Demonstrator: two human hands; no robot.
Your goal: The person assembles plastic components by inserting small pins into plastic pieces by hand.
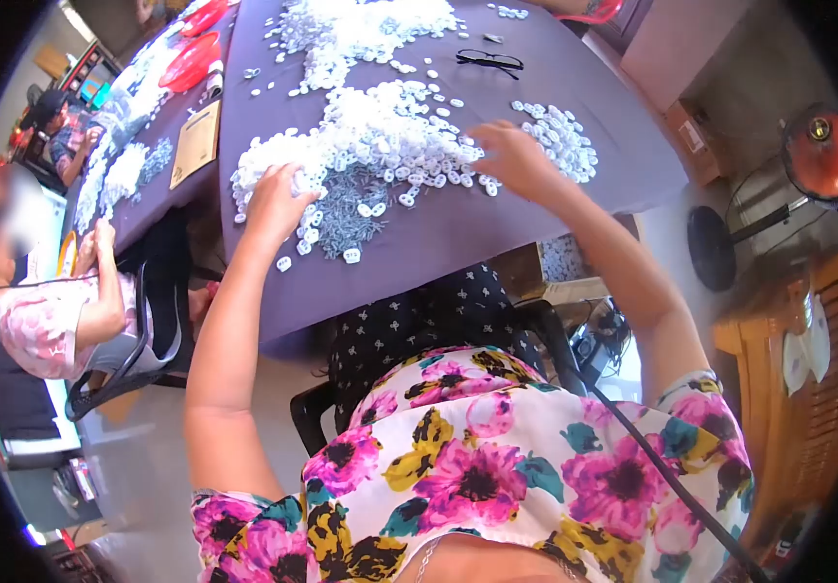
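A large heap of small white oval pieces (370,126) spreads over the dark cloth of the table (419,243). In front of it lies a pile of thin grey pieces (346,209) with a few white ones on top. My left hand (280,202) is at the heap's left side, fingers curled down among the white pieces; what they hold, if anything, is hidden. My right hand (516,160) is over the heap's right edge, its fingers bent and slightly blurred, between the heap and a smaller group of white pieces (560,141).
Black glasses (489,63) lie farther back on the table. A brown envelope (195,141) and red bowls (191,63) are on the table to the left. A seated person in a pink top (50,321) works there. A fan (822,160) stands at right.
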